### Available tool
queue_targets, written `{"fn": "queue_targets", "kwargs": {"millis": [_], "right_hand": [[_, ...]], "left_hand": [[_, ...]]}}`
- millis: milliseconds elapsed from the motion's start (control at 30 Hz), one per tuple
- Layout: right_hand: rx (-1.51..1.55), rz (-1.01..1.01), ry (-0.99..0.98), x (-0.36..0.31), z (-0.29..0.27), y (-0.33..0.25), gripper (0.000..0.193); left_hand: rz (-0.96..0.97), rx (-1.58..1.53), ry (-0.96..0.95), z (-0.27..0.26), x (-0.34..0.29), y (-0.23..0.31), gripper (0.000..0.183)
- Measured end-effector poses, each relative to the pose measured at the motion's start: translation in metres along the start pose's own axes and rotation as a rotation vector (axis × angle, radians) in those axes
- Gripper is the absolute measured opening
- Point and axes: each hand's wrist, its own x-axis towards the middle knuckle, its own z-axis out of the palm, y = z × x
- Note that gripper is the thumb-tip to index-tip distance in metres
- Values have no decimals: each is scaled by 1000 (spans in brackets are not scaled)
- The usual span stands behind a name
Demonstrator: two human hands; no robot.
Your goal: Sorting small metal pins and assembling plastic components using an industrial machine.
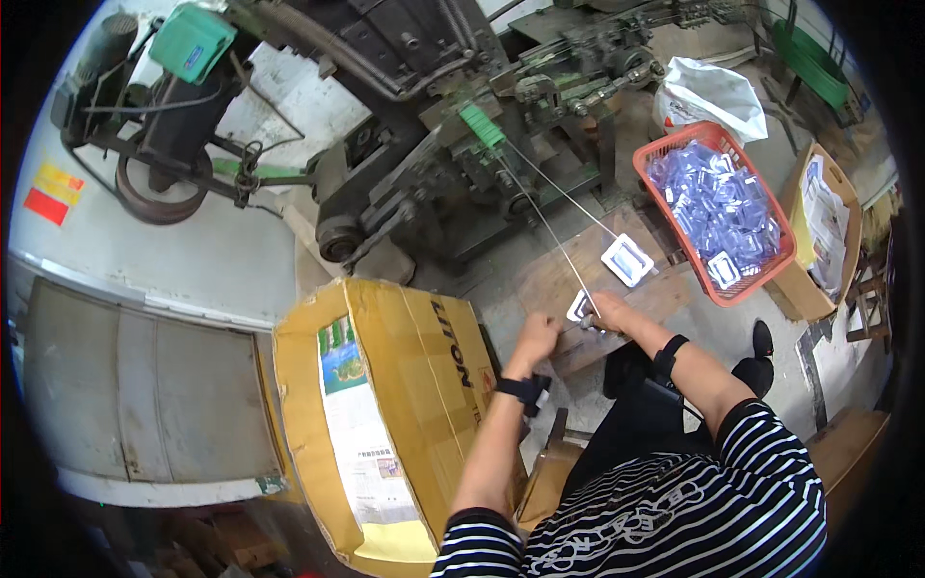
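My right hand [609, 313] is closed low over a wooden board, its fingertips at a small white-rimmed piece [578, 306] that they partly cover. Something small and silvery shows under that hand, too small to name. Just left of it, my left hand [538, 337] is curled with the fingers pressed together; whatever is in them is hidden. A second white-rimmed piece [628, 260] with a grey-blue middle lies on the wooden board [568, 270], beyond my right hand. Two thin pale rods or cords run from the machine's green part [480, 125], one toward each piece.
A dark, greasy machine [414, 164] fills the far side. On the right stand a red basket [708, 279] of clear plastic packs, a white sack [713, 96] and an open carton [805, 289]. A large cardboard box [414, 385] is close to my left arm.
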Motion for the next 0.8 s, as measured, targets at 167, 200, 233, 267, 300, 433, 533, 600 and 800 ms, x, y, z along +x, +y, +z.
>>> {"fn": "queue_targets", "kwargs": {"millis": [167,200,233,267,300,433,533,600,800], "right_hand": [[136,98,-216,-8,-37,-17,28],[119,25,-186,-4,-32,-13,28],[103,-49,-157,-1,-26,-9,28],[103,-45,-155,0,-21,-4,28],[150,-54,-133,1,-19,-3,27],[160,-57,-25,3,-5,5,22],[-48,-159,195,-13,8,-4,20],[19,-97,246,-32,4,-10,21],[286,117,516,-78,-38,-10,17]], "left_hand": [[-430,-782,15,77,-3,-14,16],[-434,-799,109,83,0,-10,16],[-437,-815,204,87,3,-8,17],[-436,-814,200,88,4,-6,17],[-446,-838,237,88,5,-4,18],[-441,-810,304,91,11,-4,18],[-357,-616,396,99,22,-31,14],[-348,-629,417,101,27,-24,15],[-178,-268,485,79,12,-33,19]]}}
